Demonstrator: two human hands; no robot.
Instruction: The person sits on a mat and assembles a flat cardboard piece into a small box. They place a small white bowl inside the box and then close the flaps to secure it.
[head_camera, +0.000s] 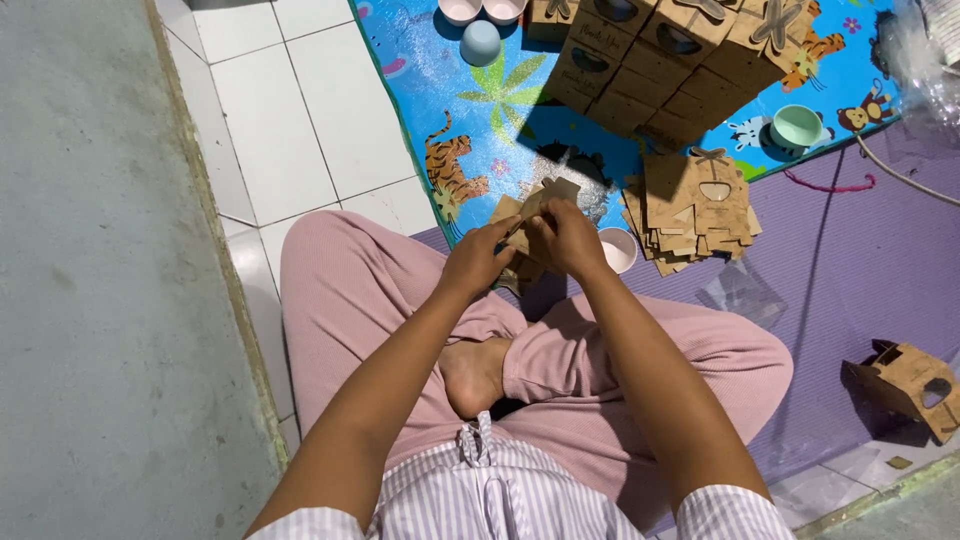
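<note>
Nearest the camera, crossed legs in pink trousers (350, 300) were seen on a purple mat (850, 270). Just beyond the knees, a flat brown die-cut cardboard blank (545, 195) was held up between both hands. The left hand (478, 258) was closed on its lower left edge, thumb and fingers pinched; the right hand (567, 237) was curled over its middle, fingers wrapped round the card. The step in hand was judged to be the folding of the blank into a box, barely begun; the next move would call for the panels to be creased along their scores and a tab tucked in. The blank's long axis was tilted from lower left to upper right, its upper corner pointing away from the person. Just beside the right hand a small white bowl (618, 248) was set, then a stack of unfolded brown blanks (692, 210). Farthest off, finished brown cardboard boxes (650, 70) were piled on a blue animal-print mat (470, 120).
</note>
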